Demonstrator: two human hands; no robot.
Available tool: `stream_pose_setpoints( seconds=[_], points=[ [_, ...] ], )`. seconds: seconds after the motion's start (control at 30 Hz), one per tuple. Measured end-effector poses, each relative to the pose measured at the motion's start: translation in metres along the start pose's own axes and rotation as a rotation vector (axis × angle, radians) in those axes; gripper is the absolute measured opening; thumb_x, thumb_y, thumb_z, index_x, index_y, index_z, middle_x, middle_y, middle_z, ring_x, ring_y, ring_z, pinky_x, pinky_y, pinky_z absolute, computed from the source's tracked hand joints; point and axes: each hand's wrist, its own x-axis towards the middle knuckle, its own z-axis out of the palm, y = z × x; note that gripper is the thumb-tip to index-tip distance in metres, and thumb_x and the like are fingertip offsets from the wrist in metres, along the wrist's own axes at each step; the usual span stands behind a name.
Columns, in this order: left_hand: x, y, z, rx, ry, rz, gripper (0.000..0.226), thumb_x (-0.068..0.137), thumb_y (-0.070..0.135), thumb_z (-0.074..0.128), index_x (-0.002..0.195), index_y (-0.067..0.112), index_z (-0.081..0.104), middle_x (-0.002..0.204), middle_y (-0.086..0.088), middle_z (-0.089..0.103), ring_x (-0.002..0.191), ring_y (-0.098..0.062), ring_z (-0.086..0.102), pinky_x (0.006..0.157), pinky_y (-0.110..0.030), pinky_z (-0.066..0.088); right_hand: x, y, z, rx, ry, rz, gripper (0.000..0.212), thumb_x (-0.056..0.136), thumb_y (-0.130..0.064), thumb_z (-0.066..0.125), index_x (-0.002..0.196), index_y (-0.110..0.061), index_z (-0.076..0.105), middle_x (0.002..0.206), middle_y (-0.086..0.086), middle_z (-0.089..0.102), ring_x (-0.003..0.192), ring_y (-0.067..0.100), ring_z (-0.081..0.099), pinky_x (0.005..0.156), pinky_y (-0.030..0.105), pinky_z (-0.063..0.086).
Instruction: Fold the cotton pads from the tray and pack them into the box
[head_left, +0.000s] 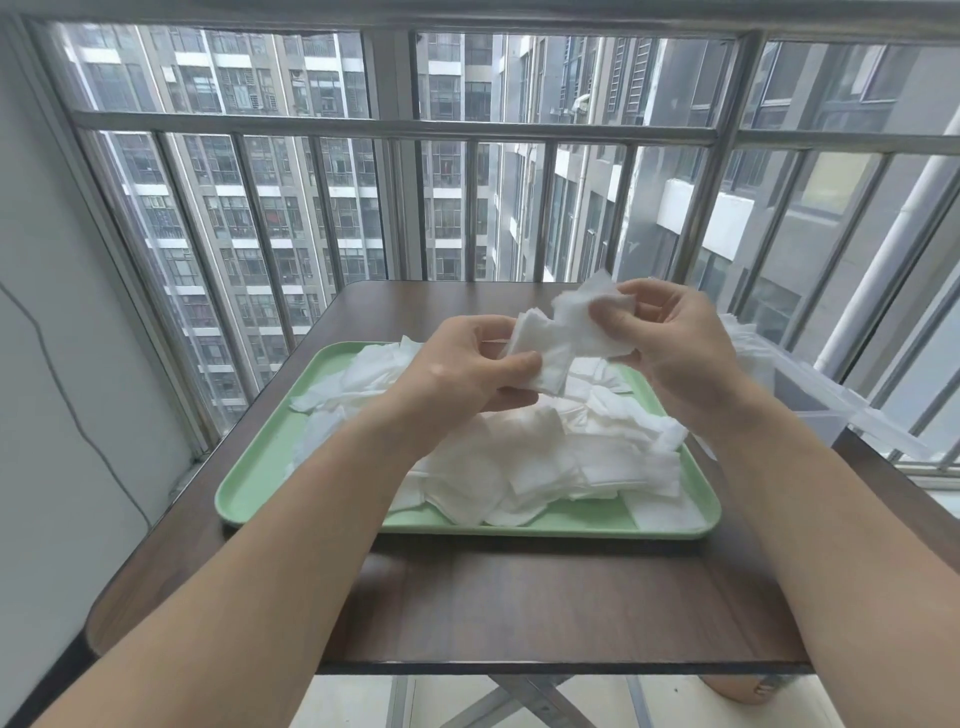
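Left hand (467, 366) pinches a folded stack (537, 358), right hand (675, 338) pinches one cotton pad (582, 317); the seemingly clear box (802, 402) sits right, nearer that hand.

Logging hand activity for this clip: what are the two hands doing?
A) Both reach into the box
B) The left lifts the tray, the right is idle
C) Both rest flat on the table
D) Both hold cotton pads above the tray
D: the left hand and right hand both pinch white cotton pads over the green tray.

White cotton pads (524, 467), pale green tray (249, 488), dark brown wood-grain table (519, 597).
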Motion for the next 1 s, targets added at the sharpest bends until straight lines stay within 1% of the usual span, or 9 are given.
stream_pose_setpoints(
  seconds=[0.1, 0.17, 0.23, 0.33, 0.4, 0.53, 0.7, 0.8, 1.0],
  points=[
    [0.0, 0.003, -0.001, -0.028, 0.096, -0.009, 0.016, 0.094, 0.002, 0.064, 0.107, 0.009, 0.07, 0.102, -0.014, 0.072, 0.087, -0.026, 0.075, 0.07, -0.027, 0.06, 0.001, -0.005, -0.005, 0.145, 0.052, 0.014, 0.043, 0.075, -0.019, 0.075, 0.111, 0.001, 0.061, 0.106, 0.02, 0.067, 0.099, 0.036, 0.066, 0.09, 0.047, 0.054],
    [0.0, 0.003, -0.002, -0.035, 0.15, -0.007, 0.019, 0.094, 0.002, 0.063, 0.111, 0.007, 0.069, 0.107, -0.017, 0.072, 0.092, -0.031, 0.075, 0.068, -0.028, 0.059, 0.0, -0.01, -0.007, 0.267, -0.05, 0.054, 0.042, 0.078, -0.016, 0.073, 0.113, -0.001, 0.056, 0.099, 0.015, 0.067, 0.087, 0.028, 0.064, 0.07, 0.031, 0.059],
    [0.0, 0.003, -0.001, -0.032, 0.184, 0.008, 0.018, 0.093, 0.003, 0.062, 0.109, 0.008, 0.069, 0.101, -0.013, 0.074, 0.089, -0.03, 0.076, 0.066, -0.028, 0.059, -0.004, -0.013, -0.002, 0.281, -0.195, 0.116, 0.037, 0.08, -0.013, 0.069, 0.112, -0.002, 0.054, 0.089, 0.01, 0.066, 0.072, 0.02, 0.062, 0.051, 0.022, 0.052],
    [0.001, 0.002, 0.002, -0.036, 0.251, 0.046, 0.015, 0.09, 0.003, 0.065, 0.101, 0.011, 0.07, 0.083, -0.001, 0.073, 0.076, -0.018, 0.073, 0.066, -0.029, 0.06, -0.01, -0.01, 0.009, 0.165, -0.355, 0.146, 0.011, 0.082, -0.016, 0.068, 0.079, -0.009, 0.061, 0.071, 0.009, 0.059, 0.049, 0.015, 0.054, 0.04, 0.021, 0.042],
    [0.001, 0.002, 0.005, -0.03, 0.279, 0.074, 0.015, 0.088, 0.007, 0.07, 0.103, 0.012, 0.069, 0.084, -0.002, 0.074, 0.077, -0.015, 0.073, 0.069, -0.031, 0.061, -0.012, -0.006, 0.016, 0.122, -0.38, 0.148, 0.019, 0.083, -0.02, 0.069, 0.067, -0.014, 0.062, 0.066, 0.007, 0.056, 0.044, 0.014, 0.051, 0.039, 0.021, 0.038],
    [0.0, 0.001, 0.01, -0.037, 0.238, 0.085, 0.019, 0.09, 0.016, 0.073, 0.106, 0.011, 0.065, 0.085, -0.004, 0.075, 0.08, -0.014, 0.074, 0.072, -0.029, 0.061, -0.013, -0.005, 0.02, 0.093, -0.332, 0.13, 0.024, 0.083, -0.027, 0.07, 0.079, -0.007, 0.059, 0.06, 0.006, 0.056, 0.042, 0.016, 0.052, 0.04, 0.021, 0.04],
    [-0.002, 0.002, 0.016, -0.045, 0.149, 0.096, 0.022, 0.094, 0.012, 0.068, 0.116, 0.008, 0.065, 0.088, -0.007, 0.076, 0.083, -0.012, 0.074, 0.077, -0.026, 0.061, -0.013, -0.002, 0.024, 0.069, -0.256, 0.117, 0.029, 0.081, -0.032, 0.072, 0.082, -0.006, 0.059, 0.058, 0.007, 0.055, 0.042, 0.017, 0.05, 0.042, 0.024, 0.04],
    [-0.002, 0.001, 0.019, -0.09, 0.159, 0.065, 0.021, 0.099, 0.016, 0.061, 0.118, 0.01, 0.067, 0.098, -0.01, 0.077, 0.09, -0.017, 0.075, 0.079, -0.028, 0.061, -0.014, -0.002, 0.026, 0.006, -0.219, 0.108, 0.027, 0.089, -0.03, 0.07, 0.082, -0.006, 0.06, 0.058, 0.004, 0.054, 0.046, 0.017, 0.048, 0.045, 0.026, 0.04],
    [0.0, -0.001, 0.022, -0.231, 0.27, 0.034, 0.007, 0.1, 0.017, 0.06, 0.104, 0.014, 0.064, 0.102, -0.015, 0.074, 0.089, -0.021, 0.072, 0.079, -0.028, 0.06, -0.018, -0.006, 0.032, -0.139, -0.209, 0.064, 0.03, 0.096, -0.032, 0.063, 0.083, -0.005, 0.063, 0.052, 0.0, 0.053, 0.048, 0.017, 0.042, 0.048, 0.028, 0.03]
  ],
)
